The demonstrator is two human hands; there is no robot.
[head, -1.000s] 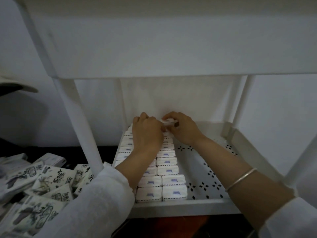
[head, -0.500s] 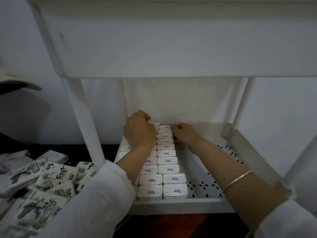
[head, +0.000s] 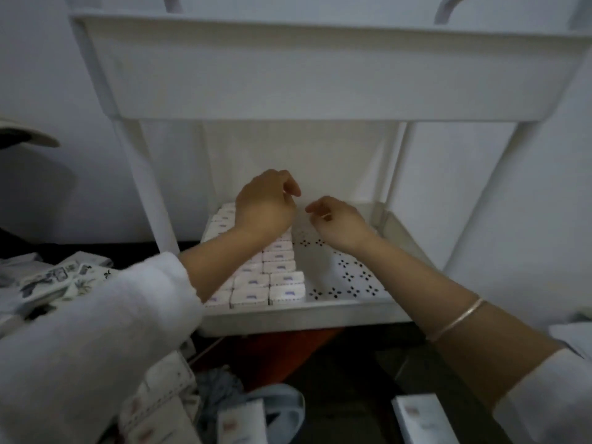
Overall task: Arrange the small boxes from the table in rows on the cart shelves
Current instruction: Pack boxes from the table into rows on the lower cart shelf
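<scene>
Both hands had lifted off the far end of the rows since the last look. My left hand [head: 266, 205] hung above the back boxes [head: 282, 277], fingers loosely curled round nothing. My right hand [head: 339, 221] hovered just beside it, apart from it, over the bare perforated part of the shelf [head: 304, 315], fingers slack and empty too. The boxes lay in tight rows, front to back, along the shelf's left side, my left forearm crossing over them; loose boxes [head: 54, 280] lay heaped on the table [head: 80, 248] to the left.
</scene>
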